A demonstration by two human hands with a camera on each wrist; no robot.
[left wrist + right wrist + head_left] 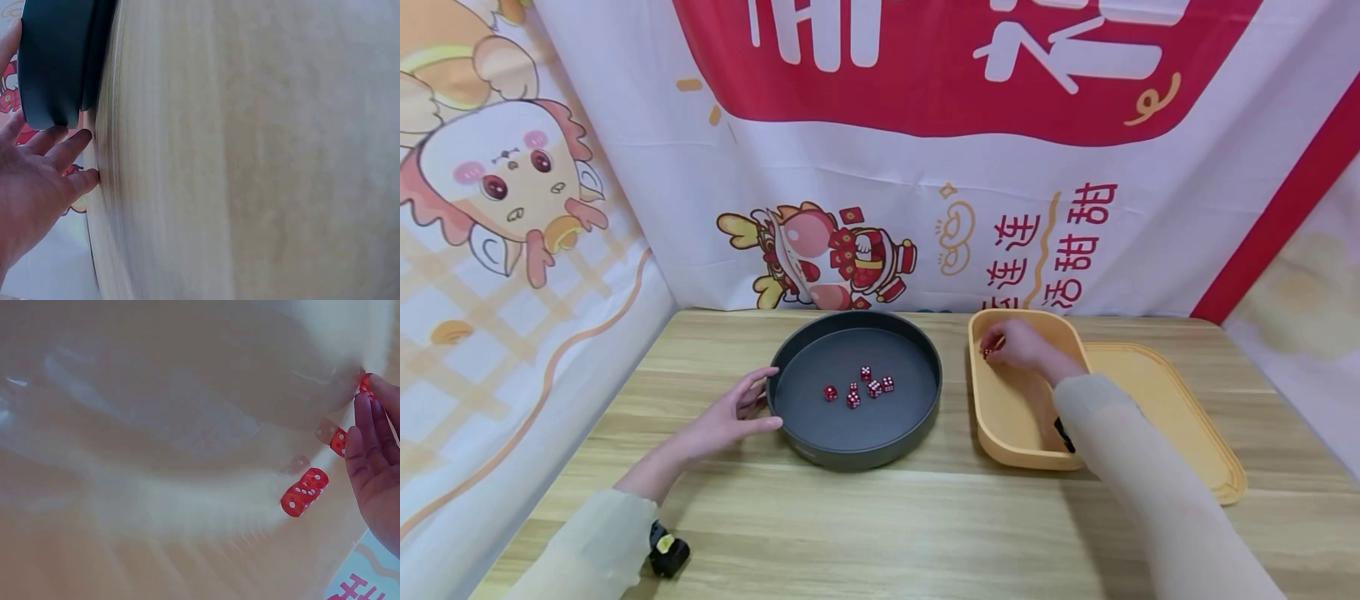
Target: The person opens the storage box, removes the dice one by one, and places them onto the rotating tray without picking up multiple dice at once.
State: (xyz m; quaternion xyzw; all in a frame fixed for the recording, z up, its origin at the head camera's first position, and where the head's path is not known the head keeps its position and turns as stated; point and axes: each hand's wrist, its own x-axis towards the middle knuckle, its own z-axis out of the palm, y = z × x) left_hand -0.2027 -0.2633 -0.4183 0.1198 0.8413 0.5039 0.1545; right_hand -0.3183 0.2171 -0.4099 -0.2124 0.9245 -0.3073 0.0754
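Note:
Several red dice with white dots (874, 388) lie scattered on the floor of a round dark grey pan (820, 350). My left hand (733, 423) rests against the pan's left side, its fingers and thumb spread along the rim and wall. In the left wrist view the fingertips touch the pan's wall. Inside the yellow rectangular box (1011, 421), to the right of the pan, my right hand (1026, 344) reaches to the far left part. Its thumb and fingers pinch a red die (367, 387). Other red dice (304, 492) lie below it in the box.
A yellow lid (1150, 400) lies flat on the wooden table (887, 533), partly under the right forearm and beside the box. A printed cloth (925, 167) hangs behind the table, close to the pan and box.

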